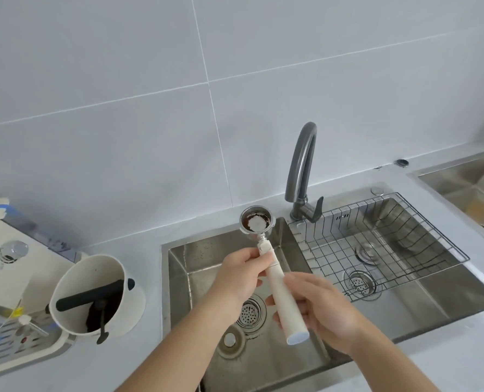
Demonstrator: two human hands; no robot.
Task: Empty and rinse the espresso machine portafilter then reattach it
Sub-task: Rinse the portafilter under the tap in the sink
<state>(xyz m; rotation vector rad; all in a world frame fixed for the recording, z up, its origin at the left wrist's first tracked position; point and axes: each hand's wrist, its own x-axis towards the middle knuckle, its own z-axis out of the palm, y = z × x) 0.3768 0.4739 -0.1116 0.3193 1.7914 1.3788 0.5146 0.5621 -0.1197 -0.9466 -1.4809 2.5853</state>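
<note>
Both hands hold one portafilter (269,250) above the left basin of the steel sink (447,304). The left hand (236,281) has its fingers (252,257) curled and pressed together around the upper part of the cream handle, just below the metal neck. The right hand (320,306) wraps the lower part of the handle, its fingers closed around the far side with only the tips showing at the handle's left edge. The handle is a smooth, slightly tapered cream cylinder with a flat pale end cap pointing toward 5 o'clock; the round, shiny metal basket end points toward 12 o'clock, mouth facing up, with dark coffee residue around a pale patch inside.

Two round perforated drain strainers sit in the sink: one under the hands, one at 3 o'clock beneath a black wire rack (382,244) with a grid floor. One dark grey arched faucet (303,171) stands at 1 o'clock from the basket. On the grey table (116,369) at 9 o'clock sits one cream round knock box (96,295) with a black bar across its mouth and dark grounds inside, beside the cream espresso machine (11,278) with its slotted drip tray
</note>
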